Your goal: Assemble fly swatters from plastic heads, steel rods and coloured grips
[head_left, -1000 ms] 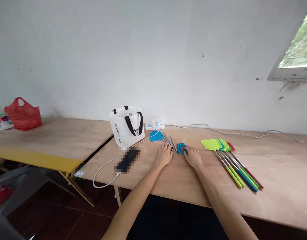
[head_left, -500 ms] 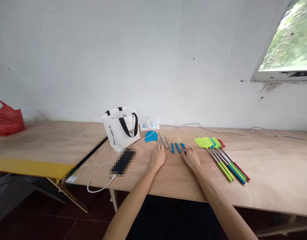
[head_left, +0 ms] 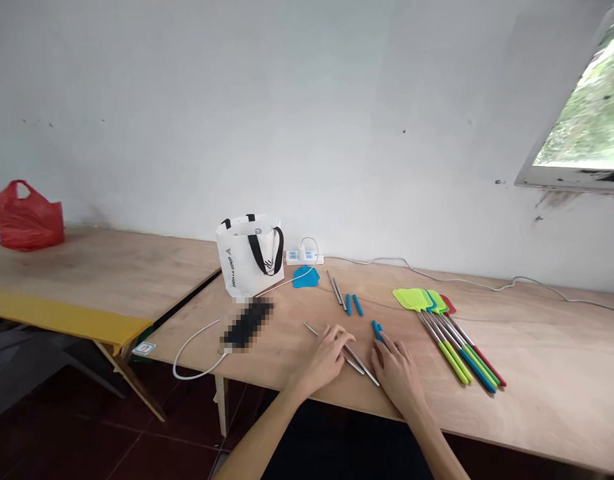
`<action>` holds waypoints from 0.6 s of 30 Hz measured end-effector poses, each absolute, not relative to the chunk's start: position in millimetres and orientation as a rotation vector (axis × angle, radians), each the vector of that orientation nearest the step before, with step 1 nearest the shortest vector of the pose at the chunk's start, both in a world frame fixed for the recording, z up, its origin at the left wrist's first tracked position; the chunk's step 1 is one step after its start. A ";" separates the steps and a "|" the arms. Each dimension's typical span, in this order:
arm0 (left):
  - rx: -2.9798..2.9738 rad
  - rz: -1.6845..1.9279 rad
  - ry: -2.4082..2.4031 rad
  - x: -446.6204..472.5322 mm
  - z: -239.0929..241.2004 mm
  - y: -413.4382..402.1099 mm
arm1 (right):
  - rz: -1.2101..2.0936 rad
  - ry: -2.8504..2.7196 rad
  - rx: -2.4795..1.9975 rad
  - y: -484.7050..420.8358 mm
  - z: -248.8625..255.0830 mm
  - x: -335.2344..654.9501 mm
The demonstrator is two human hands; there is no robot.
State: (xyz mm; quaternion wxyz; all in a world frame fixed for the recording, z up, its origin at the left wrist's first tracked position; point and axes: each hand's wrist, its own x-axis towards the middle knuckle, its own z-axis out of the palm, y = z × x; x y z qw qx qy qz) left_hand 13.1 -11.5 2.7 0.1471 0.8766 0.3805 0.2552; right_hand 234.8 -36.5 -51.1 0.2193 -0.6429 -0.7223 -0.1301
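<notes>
Two thin metal rods (head_left: 365, 371) lie slantwise on the wooden table near its front edge. My left hand (head_left: 327, 357) is bent over them, palm down, its fingers curled onto the rods and partly hiding them. Just to the right, my right hand (head_left: 399, 373) has its fingers closed over a pair of short blue handles (head_left: 377, 330), whose lower ends are covered. Farther back lie two more metal rods (head_left: 336, 291) side by side, with two loose blue handles (head_left: 357, 305) to their right. A flat blue swatter head (head_left: 305, 277) rests behind, near the wall.
Several fly swatters (head_left: 457, 360) with green, blue and red handles lie grouped at the right. Toward the left stand a white bag (head_left: 247, 263) and a blurred dark device (head_left: 249, 325) on a cable. A power strip (head_left: 305, 257) sits by the wall; a red bag (head_left: 29, 220) is on another table.
Both hands have come back toward the table's front edge. Two metal rods moved with my left hand and now lie slanted; two blue handles came along under my right hand.
</notes>
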 end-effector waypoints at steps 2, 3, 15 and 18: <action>2.618 0.743 1.114 -0.1 1.4 -4.4 | -0.307 -1.990 -1.767 -35.3 -50.2 234.7; 2.643 0.724 1.124 -4.9 -0.3 -1.0 | -0.278 -1.996 -1.757 -34.7 -49.1 234.4; 2.449 0.773 1.635 -11.3 -8.2 11.4 | -0.072 -1.929 -1.767 -39.5 -36.6 237.3; 2.474 0.801 1.665 -9.7 -11.1 8.5 | -0.151 -2.007 -1.748 -40.5 -41.8 236.1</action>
